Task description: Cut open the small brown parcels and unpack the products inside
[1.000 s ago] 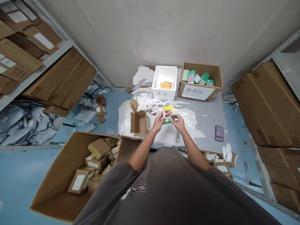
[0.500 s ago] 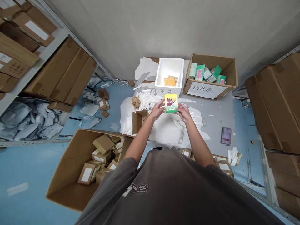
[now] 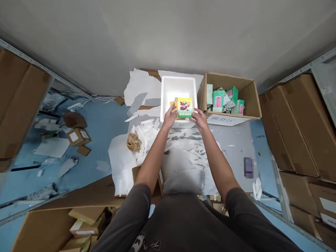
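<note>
Head view, held card [image 3: 185, 106], yellow packets [image 3: 172, 103] behind (partly hidden)

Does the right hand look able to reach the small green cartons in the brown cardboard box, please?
Probably yes, with the open box beside the right hand, though that hand holds the square yellow-green card.

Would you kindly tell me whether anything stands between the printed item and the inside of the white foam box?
Nothing visible does: the printed item, held by the left hand and right hand, overlaps the open white foam box in this view. Orange pieces show beside it, partly hidden; the space beneath is unseen.
</note>
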A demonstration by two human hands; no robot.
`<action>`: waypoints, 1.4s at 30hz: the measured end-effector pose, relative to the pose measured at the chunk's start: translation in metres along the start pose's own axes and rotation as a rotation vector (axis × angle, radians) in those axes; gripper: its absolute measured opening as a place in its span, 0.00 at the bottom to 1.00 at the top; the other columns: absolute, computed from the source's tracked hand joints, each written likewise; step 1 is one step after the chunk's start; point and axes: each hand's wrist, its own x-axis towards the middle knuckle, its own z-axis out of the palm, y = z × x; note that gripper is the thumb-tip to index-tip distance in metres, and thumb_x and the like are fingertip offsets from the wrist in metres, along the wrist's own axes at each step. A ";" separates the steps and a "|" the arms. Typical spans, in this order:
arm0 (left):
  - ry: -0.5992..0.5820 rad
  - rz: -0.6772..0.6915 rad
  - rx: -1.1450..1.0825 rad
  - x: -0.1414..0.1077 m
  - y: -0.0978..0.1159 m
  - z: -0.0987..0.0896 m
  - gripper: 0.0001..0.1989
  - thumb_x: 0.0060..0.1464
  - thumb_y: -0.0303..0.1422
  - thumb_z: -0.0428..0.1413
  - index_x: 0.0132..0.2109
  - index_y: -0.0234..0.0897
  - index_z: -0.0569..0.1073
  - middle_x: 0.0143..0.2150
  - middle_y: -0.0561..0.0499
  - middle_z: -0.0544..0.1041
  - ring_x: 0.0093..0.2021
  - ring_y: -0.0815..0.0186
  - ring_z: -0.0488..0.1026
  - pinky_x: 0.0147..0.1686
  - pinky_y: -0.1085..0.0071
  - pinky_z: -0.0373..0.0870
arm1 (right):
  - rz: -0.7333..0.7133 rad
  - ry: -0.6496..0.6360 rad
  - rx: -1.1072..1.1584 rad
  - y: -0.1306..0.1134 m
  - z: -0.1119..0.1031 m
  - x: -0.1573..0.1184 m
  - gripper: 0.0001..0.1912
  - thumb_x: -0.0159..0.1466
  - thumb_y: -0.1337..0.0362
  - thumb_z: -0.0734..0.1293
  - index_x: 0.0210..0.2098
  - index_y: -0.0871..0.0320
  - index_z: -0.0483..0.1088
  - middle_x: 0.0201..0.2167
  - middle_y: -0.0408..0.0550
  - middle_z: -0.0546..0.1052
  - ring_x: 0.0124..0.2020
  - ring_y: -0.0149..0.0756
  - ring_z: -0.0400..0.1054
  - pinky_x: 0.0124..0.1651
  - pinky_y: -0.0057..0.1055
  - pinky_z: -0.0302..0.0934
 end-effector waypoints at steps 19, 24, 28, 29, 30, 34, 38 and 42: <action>-0.162 -0.215 0.528 -0.263 -0.110 0.016 0.28 0.55 0.34 0.69 0.63 0.43 0.78 0.59 0.42 0.76 0.47 0.56 0.79 0.58 0.57 0.74 | 0.150 0.335 -0.265 0.125 -0.164 -0.251 0.26 0.52 0.49 0.76 0.48 0.51 0.75 0.39 0.45 0.82 0.45 0.44 0.76 0.51 0.43 0.72; -0.124 -0.534 0.892 -0.388 -0.190 0.011 0.37 0.47 0.31 0.72 0.65 0.41 0.74 0.68 0.35 0.70 0.69 0.39 0.66 0.68 0.48 0.64 | 0.194 0.318 -0.669 0.209 -0.226 -0.357 0.29 0.53 0.55 0.74 0.54 0.56 0.76 0.59 0.61 0.78 0.61 0.57 0.70 0.67 0.56 0.62; -0.085 -0.505 1.209 -0.446 -0.227 0.002 0.38 0.56 0.28 0.63 0.72 0.40 0.66 0.77 0.32 0.57 0.75 0.36 0.52 0.68 0.45 0.60 | 0.254 0.255 -0.926 0.261 -0.243 -0.406 0.35 0.55 0.60 0.74 0.63 0.56 0.74 0.69 0.62 0.68 0.73 0.63 0.55 0.75 0.59 0.51; -0.086 -0.473 1.246 -0.454 -0.232 0.000 0.35 0.58 0.28 0.61 0.72 0.39 0.66 0.76 0.32 0.58 0.75 0.37 0.53 0.68 0.46 0.59 | 0.245 0.250 -0.956 0.270 -0.244 -0.413 0.34 0.56 0.60 0.74 0.62 0.56 0.74 0.69 0.61 0.67 0.73 0.63 0.55 0.75 0.58 0.51; -0.090 -0.449 1.271 -0.459 -0.236 -0.001 0.32 0.60 0.28 0.58 0.72 0.39 0.68 0.74 0.32 0.61 0.74 0.39 0.54 0.69 0.47 0.59 | 0.226 0.253 -0.974 0.276 -0.244 -0.417 0.31 0.57 0.61 0.73 0.60 0.56 0.76 0.68 0.61 0.68 0.72 0.62 0.55 0.75 0.56 0.52; -0.098 -0.454 1.282 -0.463 -0.243 0.001 0.20 0.64 0.25 0.54 0.60 0.37 0.79 0.61 0.34 0.73 0.66 0.43 0.64 0.68 0.51 0.60 | 0.248 0.261 -0.974 0.277 -0.245 -0.419 0.13 0.60 0.65 0.68 0.44 0.55 0.80 0.54 0.60 0.78 0.59 0.55 0.67 0.66 0.49 0.62; -0.019 -0.436 1.187 -0.461 -0.230 0.014 0.15 0.63 0.23 0.54 0.50 0.36 0.83 0.51 0.37 0.77 0.58 0.47 0.72 0.63 0.53 0.67 | 0.264 0.248 -0.915 0.250 -0.249 -0.418 0.05 0.59 0.67 0.67 0.31 0.56 0.77 0.39 0.58 0.81 0.45 0.49 0.74 0.59 0.45 0.68; 0.121 -0.114 0.929 -0.468 -0.203 0.031 0.12 0.64 0.24 0.56 0.46 0.39 0.84 0.48 0.43 0.79 0.52 0.55 0.77 0.59 0.59 0.73 | 0.057 0.173 -0.606 0.220 -0.221 -0.419 0.09 0.60 0.57 0.70 0.32 0.56 0.77 0.39 0.55 0.83 0.42 0.46 0.77 0.53 0.44 0.73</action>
